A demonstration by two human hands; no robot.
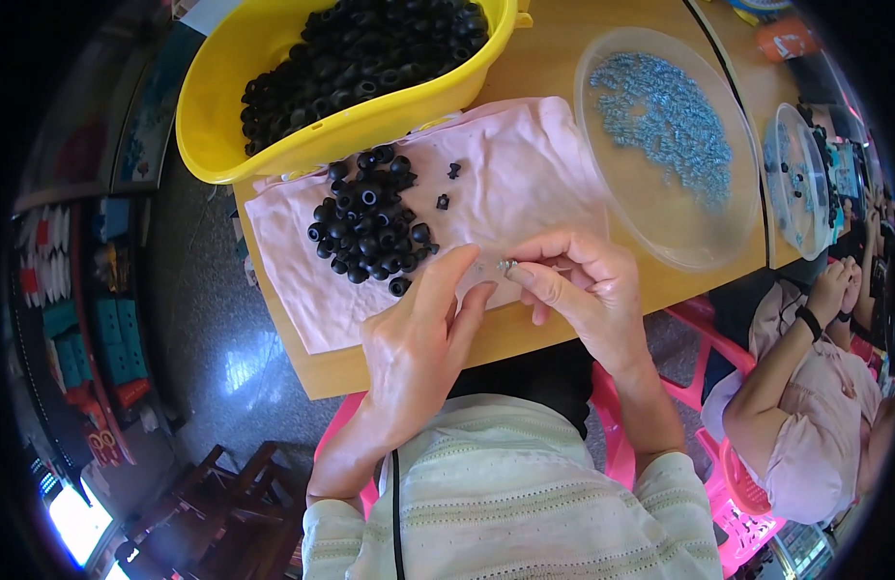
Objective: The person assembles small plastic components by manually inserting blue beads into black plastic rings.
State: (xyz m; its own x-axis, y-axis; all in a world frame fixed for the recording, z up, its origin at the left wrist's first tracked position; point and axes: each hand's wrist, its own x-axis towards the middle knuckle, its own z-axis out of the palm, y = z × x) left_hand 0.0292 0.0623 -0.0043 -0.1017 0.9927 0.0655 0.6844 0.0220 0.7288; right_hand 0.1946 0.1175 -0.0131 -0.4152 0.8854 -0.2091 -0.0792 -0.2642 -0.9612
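My left hand (pixel 409 333) is closed, with thumb and index finger at a small translucent piece (pixel 480 269). My right hand (pixel 588 290) pinches a tiny shiny metallic part (pixel 506 267) between thumb and index finger, close to the translucent piece. Both hands meet above the front edge of a pink cloth (pixel 525 145). A pile of round black hollow pieces (pixel 365 217), each with an opening, lies on the cloth to the left of the hands. Two small black pieces (pixel 443 202) lie apart from that pile, beyond the fingertips.
A yellow tub (pixel 346 135) of black pieces stands at the far left. On the wooden table (pixel 534 58) to the right, a round clear tray (pixel 641 232) holds many small blue pieces (pixel 665 116). At far right, a person (pixel 805 406) sits beside another tray (pixel 805 232).
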